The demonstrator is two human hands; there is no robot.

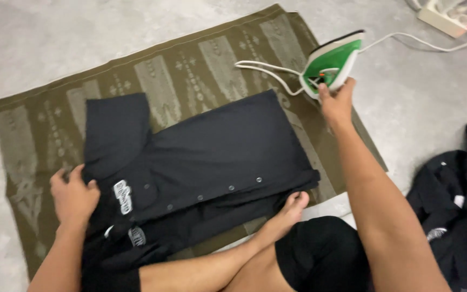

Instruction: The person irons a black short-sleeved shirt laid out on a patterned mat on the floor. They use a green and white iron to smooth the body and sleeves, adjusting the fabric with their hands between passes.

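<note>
A: What covers the ground?

B: An olive-green mat with pale woven bands lies spread flat on a grey concrete floor, set at a slant to the frame.

A: And at the far right?

B: A heap of black clothes sits crumpled on the floor, clear of the mat's edge, showing small white patches.

A: Anything by the top corner?

B: A white power strip rests on the floor, well apart from the heap. A white cable curves over the concrete to it, and a further loop of the cable lies across the mat's upper edge.
</note>
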